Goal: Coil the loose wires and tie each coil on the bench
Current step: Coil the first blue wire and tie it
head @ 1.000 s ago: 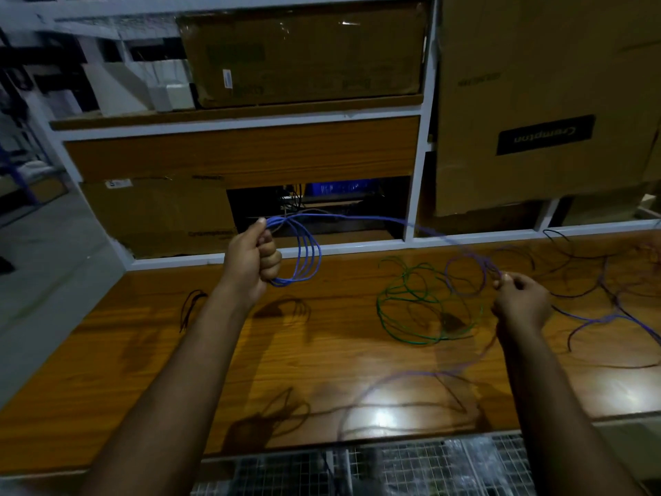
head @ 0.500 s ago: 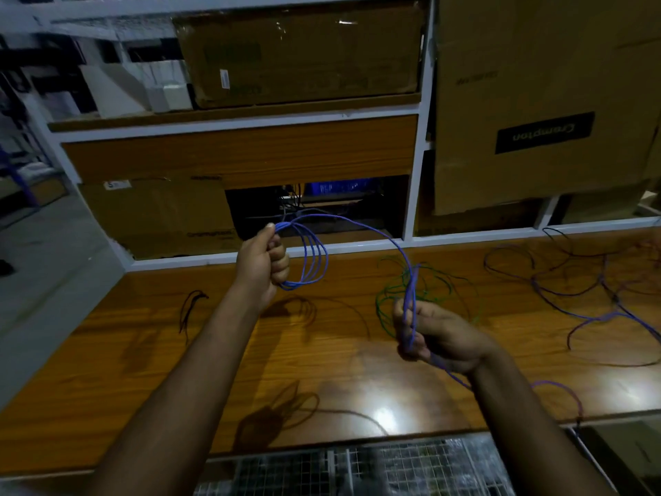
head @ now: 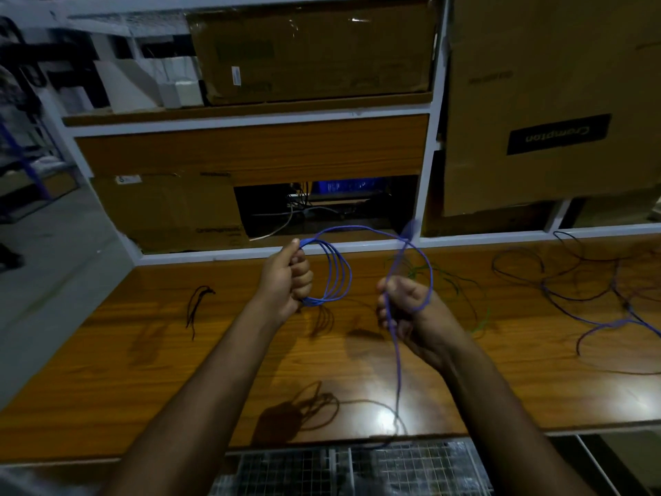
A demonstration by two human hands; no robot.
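Hands (head: 286, 277) (head: 404, 309) both grip the blue wire (head: 339, 270); the right came closer over the worktop (head: 143, 352), bringing one more loop

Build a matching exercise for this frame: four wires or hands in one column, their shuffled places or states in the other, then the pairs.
1. blue wire coil
2. green wire
3. small black wire
4. right hand

A. lies alone on the bench's left part
B. gripped in the left hand
C. holds the blue wire's loose run
D. lies on the bench behind the right hand

Pairs: 1-B, 2-D, 3-A, 4-C
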